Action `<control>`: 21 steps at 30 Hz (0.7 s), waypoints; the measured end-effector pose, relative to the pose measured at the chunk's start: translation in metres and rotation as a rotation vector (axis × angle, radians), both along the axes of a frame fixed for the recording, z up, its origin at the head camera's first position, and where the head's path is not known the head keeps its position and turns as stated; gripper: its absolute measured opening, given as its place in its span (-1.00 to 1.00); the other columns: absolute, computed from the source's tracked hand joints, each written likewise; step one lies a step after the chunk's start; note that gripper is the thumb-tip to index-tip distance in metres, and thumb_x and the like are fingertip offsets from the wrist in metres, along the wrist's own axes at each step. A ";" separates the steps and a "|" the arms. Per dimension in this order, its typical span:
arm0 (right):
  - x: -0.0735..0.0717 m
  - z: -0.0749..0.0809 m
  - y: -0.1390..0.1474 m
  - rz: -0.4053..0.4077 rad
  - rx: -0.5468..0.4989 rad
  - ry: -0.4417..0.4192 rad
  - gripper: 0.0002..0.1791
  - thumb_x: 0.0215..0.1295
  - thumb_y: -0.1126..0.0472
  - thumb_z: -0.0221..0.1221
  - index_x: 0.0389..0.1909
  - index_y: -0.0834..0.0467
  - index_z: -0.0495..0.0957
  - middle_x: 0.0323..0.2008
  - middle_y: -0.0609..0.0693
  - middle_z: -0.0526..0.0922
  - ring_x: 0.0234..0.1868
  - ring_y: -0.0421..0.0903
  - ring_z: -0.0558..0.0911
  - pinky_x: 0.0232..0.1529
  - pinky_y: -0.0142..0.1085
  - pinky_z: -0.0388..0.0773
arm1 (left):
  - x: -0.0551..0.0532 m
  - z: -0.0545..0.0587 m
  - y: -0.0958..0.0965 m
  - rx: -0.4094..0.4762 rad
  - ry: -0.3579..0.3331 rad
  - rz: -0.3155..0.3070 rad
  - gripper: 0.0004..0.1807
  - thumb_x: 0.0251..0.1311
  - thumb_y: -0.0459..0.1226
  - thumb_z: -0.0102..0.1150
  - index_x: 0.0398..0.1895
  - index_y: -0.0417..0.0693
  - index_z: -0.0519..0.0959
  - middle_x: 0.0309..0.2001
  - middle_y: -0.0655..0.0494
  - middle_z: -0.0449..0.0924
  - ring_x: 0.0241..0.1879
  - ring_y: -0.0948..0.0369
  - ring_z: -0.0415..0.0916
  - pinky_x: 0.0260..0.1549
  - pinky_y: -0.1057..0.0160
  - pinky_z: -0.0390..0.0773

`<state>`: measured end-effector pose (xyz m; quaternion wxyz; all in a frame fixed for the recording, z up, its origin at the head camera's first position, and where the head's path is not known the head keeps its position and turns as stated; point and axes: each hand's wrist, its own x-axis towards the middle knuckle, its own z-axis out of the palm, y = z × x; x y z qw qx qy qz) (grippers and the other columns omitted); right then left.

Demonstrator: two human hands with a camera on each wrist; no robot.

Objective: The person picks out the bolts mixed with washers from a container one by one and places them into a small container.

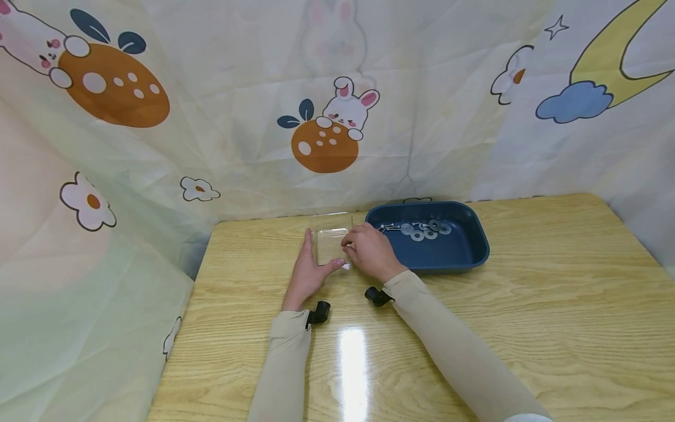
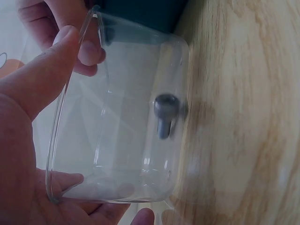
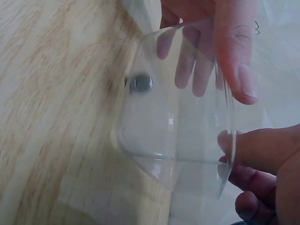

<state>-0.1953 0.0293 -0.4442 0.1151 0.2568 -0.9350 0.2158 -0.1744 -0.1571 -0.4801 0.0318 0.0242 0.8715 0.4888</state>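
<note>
A clear plastic box (image 2: 126, 140) stands on the table, its opening facing up. My left hand (image 1: 307, 274) holds it from the left, the thumb along the near rim and the fingers spread along the far side. Inside, close to the bottom, is a dark metal bolt (image 2: 165, 115) with a round head, slightly blurred. My right hand (image 1: 373, 252) is at the box's right rim, its loosely bent fingertips reaching over into the opening. Nothing shows between those fingertips.
Just right of the box sits a dark blue tray (image 1: 477, 249). Several metal washers (image 1: 430, 234) and some bolts (image 1: 390, 227) lie in its far left part. A printed cloth (image 1: 248, 135) hangs behind the wooden table (image 1: 554, 293).
</note>
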 end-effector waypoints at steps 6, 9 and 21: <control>0.001 0.007 0.003 0.001 -0.032 -0.021 -0.88 0.31 0.23 0.34 -0.20 0.15 0.76 -0.17 0.01 0.72 -0.06 -0.03 0.58 -0.05 -0.17 0.62 | -0.001 0.000 0.000 0.006 -0.003 0.002 0.35 0.05 0.16 0.46 0.64 -0.04 -0.29 0.62 -0.02 -0.18 0.56 -0.02 -0.17 0.47 -0.10 -0.01; 0.001 0.011 0.006 0.000 -0.046 -0.011 -0.87 0.31 0.22 0.34 -0.19 0.16 0.76 -0.17 0.02 0.71 -0.07 -0.02 0.57 -0.07 -0.17 0.63 | -0.001 0.000 0.000 0.006 -0.007 0.006 0.34 0.06 0.16 0.46 0.64 -0.02 -0.29 0.62 -0.02 -0.18 0.56 -0.03 -0.17 0.47 -0.11 -0.01; 0.000 0.013 0.020 -0.021 -0.087 0.014 -0.83 0.32 0.22 0.34 -0.12 0.16 0.74 -0.12 0.05 0.67 -0.08 0.01 0.53 -0.11 -0.14 0.62 | 0.002 0.001 0.000 0.022 -0.014 0.004 0.35 0.05 0.15 0.47 0.64 -0.03 -0.29 0.62 -0.04 -0.21 0.56 -0.05 -0.20 0.46 -0.14 -0.02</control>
